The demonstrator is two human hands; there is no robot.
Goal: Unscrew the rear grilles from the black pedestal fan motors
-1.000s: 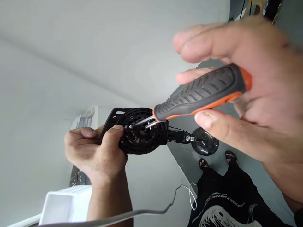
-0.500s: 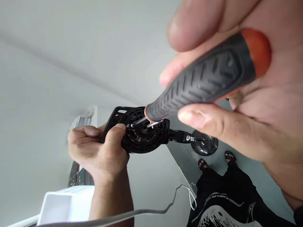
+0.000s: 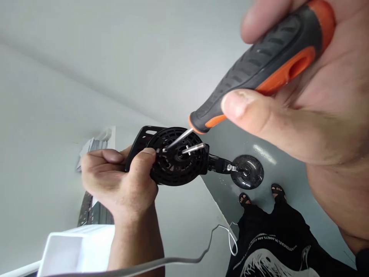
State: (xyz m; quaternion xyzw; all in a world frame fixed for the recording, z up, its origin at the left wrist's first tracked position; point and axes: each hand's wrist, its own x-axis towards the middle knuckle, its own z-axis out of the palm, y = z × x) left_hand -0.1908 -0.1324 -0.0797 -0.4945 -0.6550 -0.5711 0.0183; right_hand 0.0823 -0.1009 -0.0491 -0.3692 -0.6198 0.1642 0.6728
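Observation:
My right hand [image 3: 288,123] is wrapped round the black and orange handle of a screwdriver [image 3: 256,63], very near the camera. The screwdriver's thin metal shank slants down to the left, its tip at a small bright spot, seemingly a screw [image 3: 165,149], on a black fan motor housing [image 3: 180,175]. A bare metal shaft [image 3: 194,148] with a small cross pin sticks out of the housing's middle. Gripping the housing's left side is my left hand [image 3: 123,177], thumb pressed on the slotted round face and fingers hidden behind it.
Below the housing, the fan's stand runs to a round black base [image 3: 247,172] on the grey floor. My sandalled feet stand near it. A white cable [image 3: 201,256] crosses the lower view, by a white box-like object [image 3: 77,250]. A pale wall fills the upper left.
My right hand and the screwdriver handle have moved up and back, baring the shank and more of the shaft. The handle has turned, showing its orange side. My left hand keeps its grip.

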